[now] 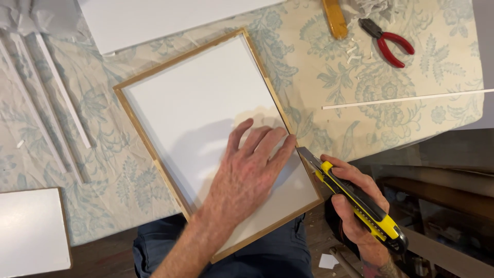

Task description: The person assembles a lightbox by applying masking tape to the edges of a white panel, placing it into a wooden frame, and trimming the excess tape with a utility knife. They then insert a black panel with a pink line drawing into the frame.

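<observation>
Left hand: lies flat, fingers spread, pressing on the white board inside the thin light-wood rectangular frame; fingertips near the frame's right rail.
Right hand: closed around the yellow-and-black utility knife, its blade tip touching the frame's right rail just beside the left fingertips.
Frame: rests tilted on the pale floral-patterned cloth, its near corner overhanging the table's near edge above the person's lap.
Red-handled pliers: near the far right corner of the cloth.
Thin white strip: right side, well apart from the frame.
White strips: left side.
White panel: near left corner.
</observation>
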